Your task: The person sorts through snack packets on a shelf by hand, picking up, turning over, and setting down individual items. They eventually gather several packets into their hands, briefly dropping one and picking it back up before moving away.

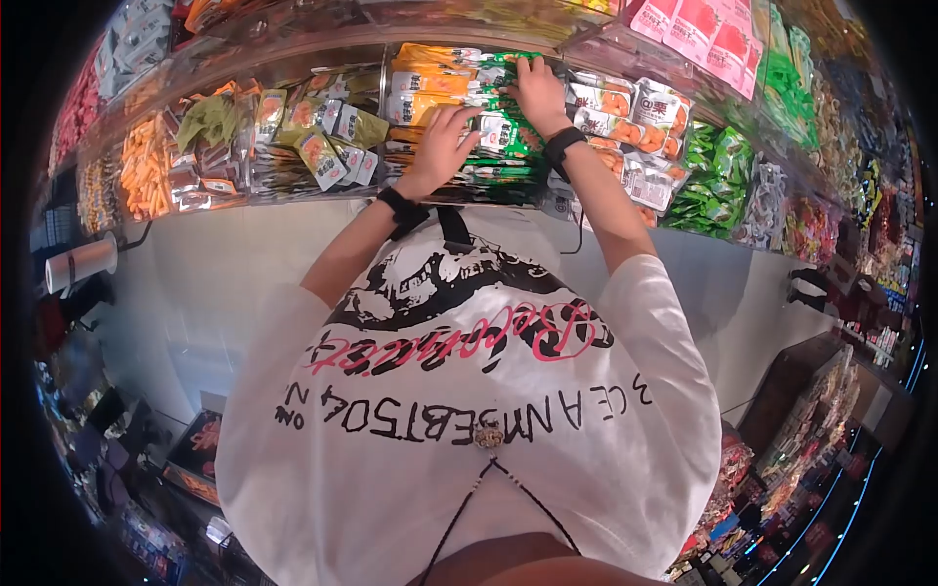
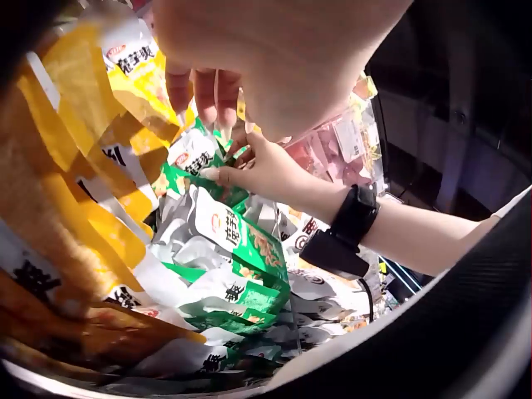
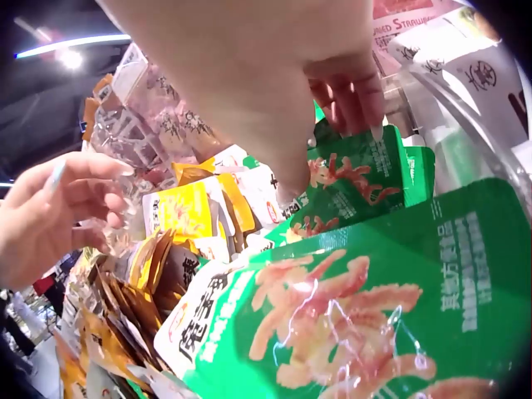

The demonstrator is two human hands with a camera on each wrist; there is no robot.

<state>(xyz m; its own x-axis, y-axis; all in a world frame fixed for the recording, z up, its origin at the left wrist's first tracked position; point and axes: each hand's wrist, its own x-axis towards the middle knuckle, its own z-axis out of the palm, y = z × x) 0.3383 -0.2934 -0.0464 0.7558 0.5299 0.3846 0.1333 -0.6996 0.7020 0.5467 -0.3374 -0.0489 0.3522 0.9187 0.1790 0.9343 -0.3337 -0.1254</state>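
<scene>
The right hand (image 1: 540, 96) reaches into the back of a row of green packets (image 1: 500, 132). In the right wrist view its thumb and fingers pinch the upper edge of an upright green packet (image 3: 366, 170), while a larger green packet (image 3: 332, 307) leans in front. Over the border between yellow packets (image 1: 420, 105) and green ones is the left hand (image 1: 442, 151), its fingers loosely bent. Seen in the right wrist view, the left hand (image 3: 66, 199) holds nothing. The left wrist view shows the right hand (image 2: 266, 170) gripping among the green packets, below the left hand's hanging fingers.
White chestnut-picture packets (image 1: 611, 122) fill the bin to the right. Olive packets (image 1: 322, 146) and orange ones (image 1: 147, 166) lie to the left. Pink strawberry packets (image 1: 699, 34) are on a higher shelf. Clear dividers separate the bins, and a white roll (image 1: 81, 264) hangs at left.
</scene>
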